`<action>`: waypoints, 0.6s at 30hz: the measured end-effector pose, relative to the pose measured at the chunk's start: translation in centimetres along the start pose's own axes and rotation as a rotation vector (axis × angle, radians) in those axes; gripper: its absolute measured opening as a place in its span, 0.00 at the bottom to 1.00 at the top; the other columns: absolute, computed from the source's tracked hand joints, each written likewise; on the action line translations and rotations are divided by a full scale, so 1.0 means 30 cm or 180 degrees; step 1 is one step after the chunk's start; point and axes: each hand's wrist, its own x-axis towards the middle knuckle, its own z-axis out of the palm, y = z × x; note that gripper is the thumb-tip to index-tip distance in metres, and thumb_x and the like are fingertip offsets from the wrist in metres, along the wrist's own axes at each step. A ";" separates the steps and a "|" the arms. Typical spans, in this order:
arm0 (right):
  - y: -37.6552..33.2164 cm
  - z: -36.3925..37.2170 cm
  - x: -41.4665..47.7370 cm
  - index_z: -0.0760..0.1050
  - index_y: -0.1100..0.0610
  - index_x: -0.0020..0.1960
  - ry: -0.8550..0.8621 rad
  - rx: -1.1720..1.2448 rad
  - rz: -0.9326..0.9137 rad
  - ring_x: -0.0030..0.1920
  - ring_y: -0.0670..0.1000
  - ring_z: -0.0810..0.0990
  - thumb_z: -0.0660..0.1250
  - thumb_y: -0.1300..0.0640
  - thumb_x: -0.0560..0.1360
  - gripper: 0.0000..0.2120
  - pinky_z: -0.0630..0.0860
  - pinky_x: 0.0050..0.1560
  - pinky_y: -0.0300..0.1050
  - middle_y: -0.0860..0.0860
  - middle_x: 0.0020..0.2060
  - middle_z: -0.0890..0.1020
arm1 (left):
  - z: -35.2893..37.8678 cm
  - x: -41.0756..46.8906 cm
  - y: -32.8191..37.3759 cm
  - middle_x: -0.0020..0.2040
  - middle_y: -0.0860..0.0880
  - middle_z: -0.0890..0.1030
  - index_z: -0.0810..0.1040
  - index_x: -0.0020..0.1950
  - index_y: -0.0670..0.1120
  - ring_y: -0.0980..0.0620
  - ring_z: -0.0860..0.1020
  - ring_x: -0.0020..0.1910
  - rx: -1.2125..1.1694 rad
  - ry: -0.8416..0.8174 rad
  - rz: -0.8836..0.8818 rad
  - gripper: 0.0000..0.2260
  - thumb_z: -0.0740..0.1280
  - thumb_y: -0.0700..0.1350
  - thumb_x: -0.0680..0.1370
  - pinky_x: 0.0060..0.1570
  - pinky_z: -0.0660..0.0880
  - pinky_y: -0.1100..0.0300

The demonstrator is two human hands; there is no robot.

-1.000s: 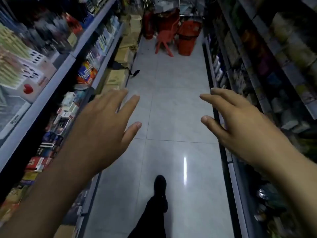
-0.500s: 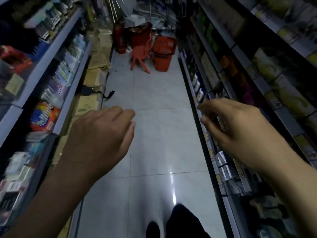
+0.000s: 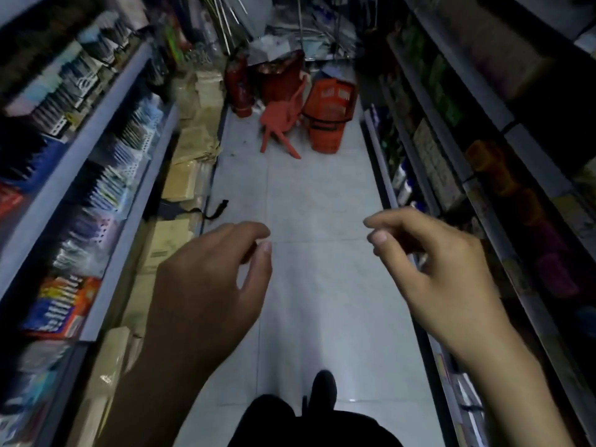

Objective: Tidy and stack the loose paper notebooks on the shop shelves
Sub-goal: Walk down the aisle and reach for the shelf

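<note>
Two bare hands are raised over the aisle floor, palms down, neither holding anything. Left hand: fingers curled loosely inward, thumb tip near the forefinger, grip part-closed on nothing. Right hand: same pose, fingers bent, thumb close under the forefinger, grip empty. No writing is legible; the orange-and-blue packs on the left shelf carry print too blurred to read. Notebooks cannot be picked out with certainty; pale stacks of paper goods lie at floor level along the left shelving. Right shelf stock is dark and indistinct. At the aisle end stand a red plastic chair, a red basket and a red cylinder, probably an extinguisher. One dark shoe shows at bottom centre; both forearms are cut off by the frame edge
</note>
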 end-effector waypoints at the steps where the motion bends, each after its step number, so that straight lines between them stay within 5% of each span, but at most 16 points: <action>1: 0.022 0.020 0.075 0.80 0.49 0.52 -0.0090 0.0106 0.0056 0.44 0.41 0.81 0.65 0.55 0.76 0.07 0.73 0.43 0.28 0.41 0.40 0.82 | 0.025 0.044 -0.031 0.42 0.49 0.82 0.82 0.51 0.43 0.50 0.80 0.39 -0.0070 -0.0005 -0.0079 0.09 0.64 0.44 0.78 0.38 0.77 0.52; 7: 0.100 0.173 0.572 0.78 0.46 0.52 -0.0657 0.0059 -0.0028 0.43 0.41 0.81 0.65 0.54 0.77 0.07 0.70 0.40 0.26 0.41 0.39 0.82 | 0.128 0.345 -0.294 0.44 0.49 0.83 0.81 0.55 0.43 0.56 0.76 0.42 0.0134 -0.0127 -0.0582 0.12 0.62 0.47 0.79 0.43 0.70 0.64; 18: 0.125 0.481 1.537 0.78 0.46 0.53 -0.0951 -0.0187 -0.0476 0.44 0.41 0.79 0.65 0.55 0.77 0.07 0.70 0.42 0.28 0.41 0.40 0.80 | 0.329 1.135 -0.845 0.45 0.46 0.83 0.80 0.56 0.43 0.47 0.81 0.41 0.0447 -0.0204 -0.0853 0.16 0.58 0.50 0.79 0.40 0.73 0.61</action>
